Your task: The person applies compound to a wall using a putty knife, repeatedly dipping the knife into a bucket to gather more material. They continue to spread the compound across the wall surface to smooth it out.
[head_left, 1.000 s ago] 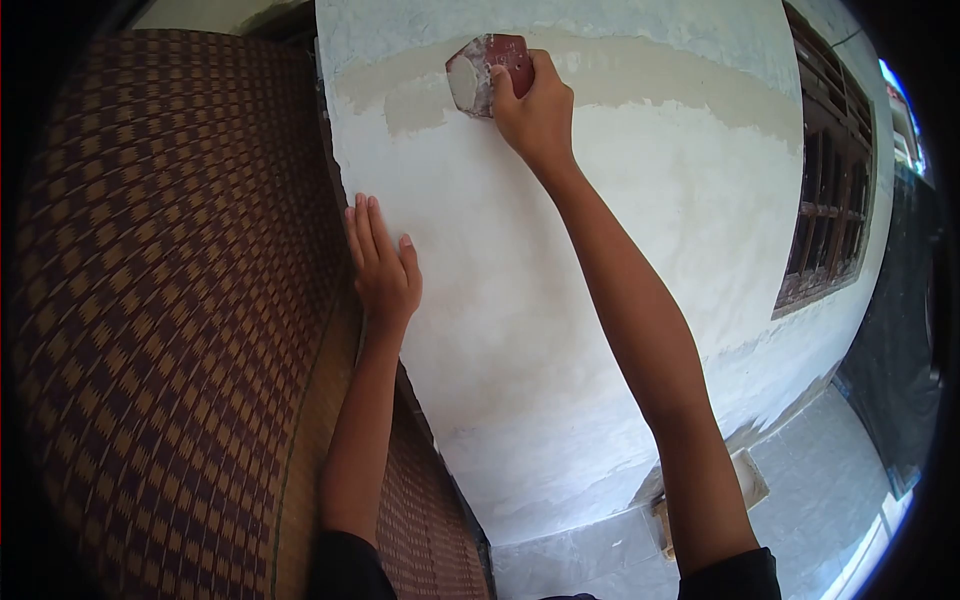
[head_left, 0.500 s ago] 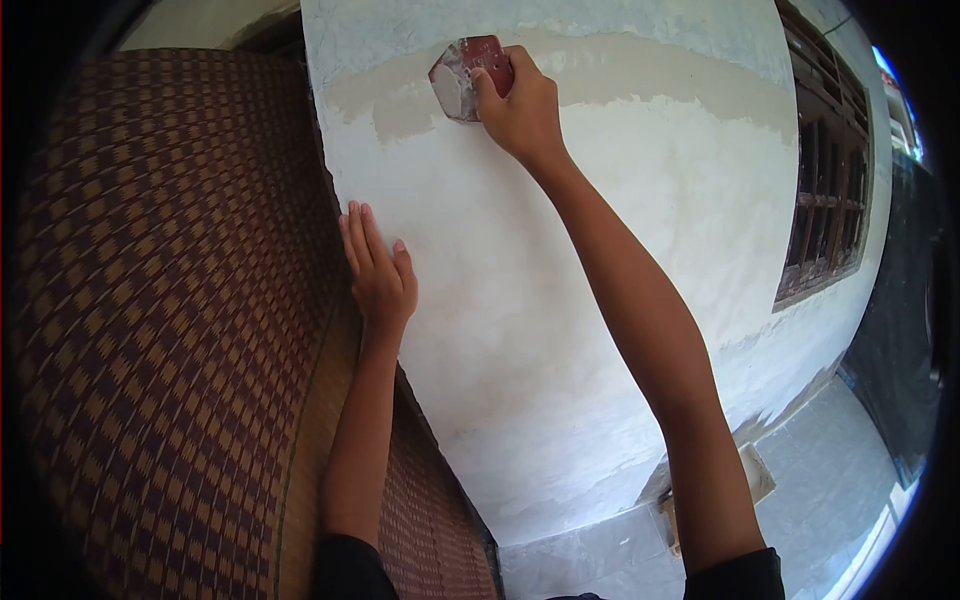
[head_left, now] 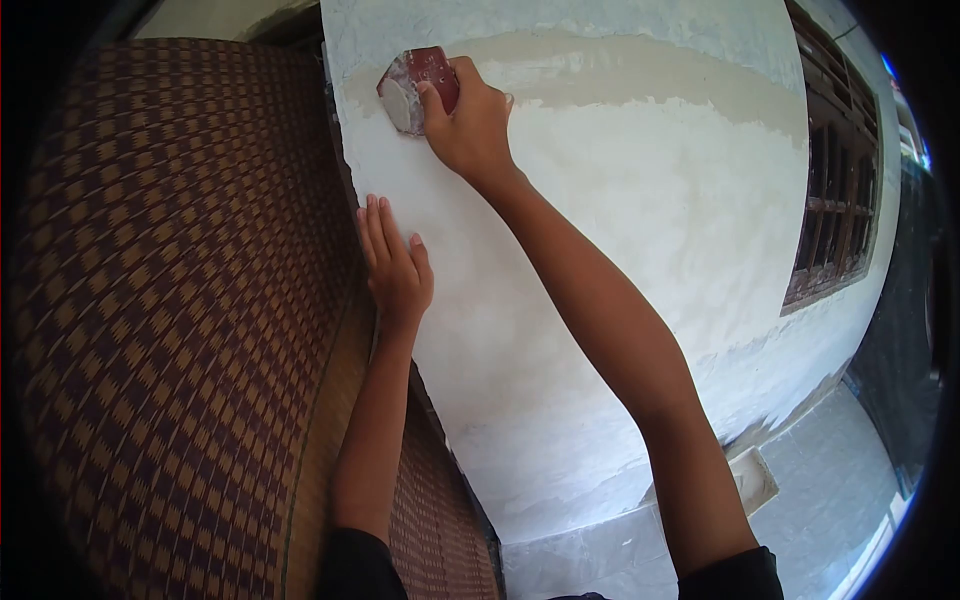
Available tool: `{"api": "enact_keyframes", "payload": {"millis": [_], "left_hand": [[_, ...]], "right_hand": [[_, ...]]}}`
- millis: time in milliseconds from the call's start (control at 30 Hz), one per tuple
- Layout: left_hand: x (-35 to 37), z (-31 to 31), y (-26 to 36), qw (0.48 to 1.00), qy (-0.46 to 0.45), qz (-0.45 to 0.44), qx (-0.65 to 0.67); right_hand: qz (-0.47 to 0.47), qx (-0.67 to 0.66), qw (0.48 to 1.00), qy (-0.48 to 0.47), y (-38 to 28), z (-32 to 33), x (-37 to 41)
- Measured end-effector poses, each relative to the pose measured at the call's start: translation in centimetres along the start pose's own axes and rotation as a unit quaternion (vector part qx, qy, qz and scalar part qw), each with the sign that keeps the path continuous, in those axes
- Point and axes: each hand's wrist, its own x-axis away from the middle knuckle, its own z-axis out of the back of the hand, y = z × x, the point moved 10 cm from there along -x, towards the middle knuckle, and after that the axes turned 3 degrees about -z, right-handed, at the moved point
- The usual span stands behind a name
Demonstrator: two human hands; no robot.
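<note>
My right hand (head_left: 470, 125) grips a small red-handled putty scraper (head_left: 415, 85) and presses its putty-coated blade against the white wall (head_left: 620, 230), close to the wall's left edge. A grey-beige band of wet putty (head_left: 640, 75) runs across the top of the wall. My left hand (head_left: 395, 265) lies flat on the wall lower down, fingers together and pointing up, right beside the wall's edge.
A brown and tan woven mat panel (head_left: 170, 300) fills the left side. A wooden-framed window (head_left: 830, 210) sits at the far right of the wall. Grey floor tiles (head_left: 820, 470) lie below, with a flat board with putty (head_left: 755, 480) near my right elbow.
My right hand has drawn the scraper leftward along the putty band toward the wall's edge. My left hand has stayed flat on the wall.
</note>
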Motion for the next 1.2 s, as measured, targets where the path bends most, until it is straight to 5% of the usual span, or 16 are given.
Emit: {"api": "enact_keyframes", "payload": {"millis": [100, 233, 400, 467, 633, 767, 867, 1200], "left_hand": [[-0.1, 0.1, 0.0, 1.0, 0.001, -0.001, -0.01], [-0.2, 0.2, 0.0, 1.0, 0.0, 0.008, -0.012], [-0.2, 0.4, 0.2, 1.0, 0.002, 0.01, -0.001], [-0.1, 0.2, 0.1, 1.0, 0.002, 0.013, 0.004], [-0.1, 0.3, 0.5, 0.997, -0.023, 0.051, -0.061], [1.3, 0.1, 4.7, 0.996, 0.023, 0.038, 0.076], [3.7, -2.4, 10.9, 0.98, -0.024, 0.028, 0.195], [16.0, -11.9, 26.9, 0.813, -0.23, 0.204, 0.495]], "right_hand": [[-0.004, 0.073, 0.997, -0.022, 0.5, -0.5, -0.6], [-0.057, 0.059, 0.99, 0.115, 5.5, 7.4, -2.4], [-0.143, 0.063, 0.977, 0.145, 9.2, 16.0, -1.5], [-0.227, -0.097, 0.957, 0.151, 11.8, 17.4, -0.1], [-0.299, -0.167, 0.93, 0.138, 13.2, 20.6, 5.3], [-0.395, -0.184, 0.89, 0.133, 15.9, 24.2, 11.9], [-0.45, -0.203, 0.856, 0.151, 17.9, 29.1, 18.5], [-0.56, -0.216, 0.766, 0.229, 18.6, 46.4, 34.4]]}}
